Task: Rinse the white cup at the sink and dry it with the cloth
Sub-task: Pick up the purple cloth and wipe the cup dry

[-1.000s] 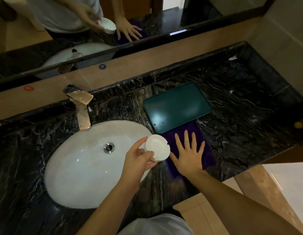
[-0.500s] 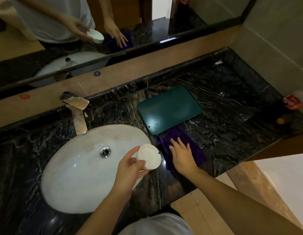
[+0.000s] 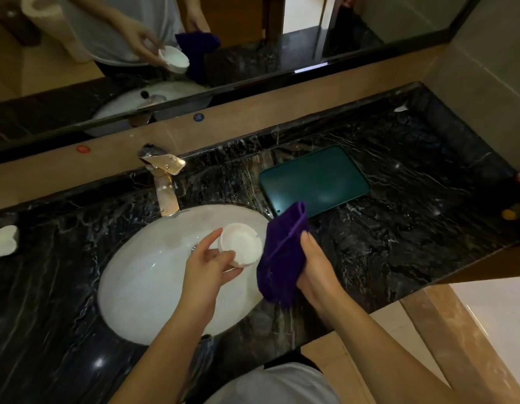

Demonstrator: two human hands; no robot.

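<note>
My left hand holds the small white cup over the right side of the white oval sink, its open mouth turned up towards me. My right hand grips the purple cloth, lifted off the counter and hanging just right of the cup, almost touching it. The metal tap stands behind the sink, and no water is seen running.
A dark green tray lies on the black marble counter behind the cloth. A white object sits at the far left edge. A mirror above reflects my hands, cup and cloth. Small items sit at the counter's far right.
My right hand has gathered the purple cloth off the counter and raised it beside the cup. My left hand turned the cup so its mouth faces up.
</note>
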